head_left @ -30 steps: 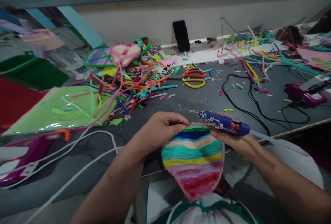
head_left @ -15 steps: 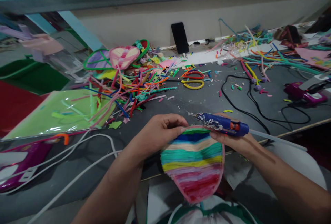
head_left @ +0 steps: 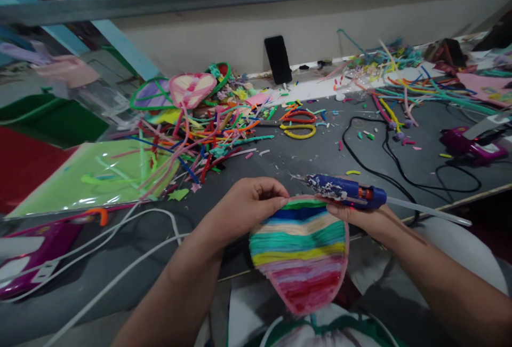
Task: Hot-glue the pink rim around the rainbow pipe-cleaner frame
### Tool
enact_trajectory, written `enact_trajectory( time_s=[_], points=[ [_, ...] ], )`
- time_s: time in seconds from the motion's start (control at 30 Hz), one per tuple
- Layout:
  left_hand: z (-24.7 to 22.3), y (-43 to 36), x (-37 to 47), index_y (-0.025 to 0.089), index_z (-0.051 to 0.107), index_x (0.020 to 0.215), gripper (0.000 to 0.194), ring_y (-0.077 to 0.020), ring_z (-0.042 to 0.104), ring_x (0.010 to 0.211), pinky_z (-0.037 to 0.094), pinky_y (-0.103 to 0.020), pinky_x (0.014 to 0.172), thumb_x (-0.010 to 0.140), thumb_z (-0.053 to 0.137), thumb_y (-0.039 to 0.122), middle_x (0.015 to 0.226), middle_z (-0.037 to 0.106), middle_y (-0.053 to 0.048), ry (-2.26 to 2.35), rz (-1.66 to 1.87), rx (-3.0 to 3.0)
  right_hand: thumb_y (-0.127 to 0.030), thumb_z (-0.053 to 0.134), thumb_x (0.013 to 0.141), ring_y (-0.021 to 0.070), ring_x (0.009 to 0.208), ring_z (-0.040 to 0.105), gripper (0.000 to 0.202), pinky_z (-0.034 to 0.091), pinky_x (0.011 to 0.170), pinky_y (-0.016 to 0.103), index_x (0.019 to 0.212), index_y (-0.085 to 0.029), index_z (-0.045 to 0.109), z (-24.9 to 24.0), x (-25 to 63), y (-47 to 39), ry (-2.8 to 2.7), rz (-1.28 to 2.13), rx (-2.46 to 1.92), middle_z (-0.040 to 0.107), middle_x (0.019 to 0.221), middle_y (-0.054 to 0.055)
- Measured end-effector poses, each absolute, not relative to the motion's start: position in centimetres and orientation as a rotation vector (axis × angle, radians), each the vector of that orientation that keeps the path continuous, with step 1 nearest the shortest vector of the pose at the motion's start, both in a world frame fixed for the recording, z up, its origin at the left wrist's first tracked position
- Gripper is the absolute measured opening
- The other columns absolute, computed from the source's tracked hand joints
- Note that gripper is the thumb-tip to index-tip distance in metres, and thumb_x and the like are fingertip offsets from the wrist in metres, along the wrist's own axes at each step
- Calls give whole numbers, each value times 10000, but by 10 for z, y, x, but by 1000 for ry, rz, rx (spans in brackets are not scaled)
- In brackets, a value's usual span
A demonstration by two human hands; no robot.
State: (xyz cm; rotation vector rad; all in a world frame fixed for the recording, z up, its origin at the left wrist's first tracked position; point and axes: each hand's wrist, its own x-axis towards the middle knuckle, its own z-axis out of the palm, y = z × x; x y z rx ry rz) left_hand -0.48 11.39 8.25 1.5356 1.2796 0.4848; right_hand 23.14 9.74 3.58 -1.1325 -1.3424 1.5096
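Note:
A striped panel of pipe cleaners [head_left: 302,251], rounded at the top and narrowing downward, hangs over the table's front edge. Pink pipe cleaner borders its right side and part of its top. My left hand [head_left: 256,203] pinches its upper left rim between thumb and fingers. My right hand [head_left: 352,213] holds the upper right rim with the thumb in front. That same hand bears a blue hot glue gun [head_left: 348,191], its glue-smeared nozzle pointing left above the panel and a clear glue stick [head_left: 432,211] jutting from its back. The right fingers are mostly hidden behind gun and panel.
Scissors [head_left: 298,131] lie mid-table beside a heap of pipe cleaners [head_left: 216,133]. Finished-looking heart shapes [head_left: 192,89] rest behind. A phone [head_left: 278,60] leans on the wall. Black cable [head_left: 390,149] loops at right; white cables [head_left: 120,277] cross the left, near a purple device [head_left: 40,256].
Almost nothing differs. The panel and both hands stay in place, with only a very slight shift of the glue gun and its stick.

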Motion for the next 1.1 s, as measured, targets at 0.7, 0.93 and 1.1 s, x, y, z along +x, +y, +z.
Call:
enact_trajectory(
  time_s=[0.7,0.93,1.1],
  points=[
    [77,113,-7,143,662,841,145,-124,573,739,443,-197,668,739,620,236,797,646,-8,1197,578,1506,-324,743,654,229,828,630,355,518,720,356,956,-192,611,27,234,102,-1421,1491,-1105,649,887,45],
    [75,114,-8,139,667,830,133,-128,576,749,443,-199,679,737,616,219,807,651,-11,1167,591,1501,-314,741,648,215,813,620,346,505,710,335,943,-188,611,33,232,101,-1425,1501,-1131,650,875,47],
    [76,115,-9,141,674,811,117,-126,574,757,437,-197,692,738,596,188,799,650,-7,1176,592,1557,-329,748,637,201,785,609,349,494,675,308,923,-186,608,32,232,102,-1436,1510,-1113,636,856,38]
  ],
)
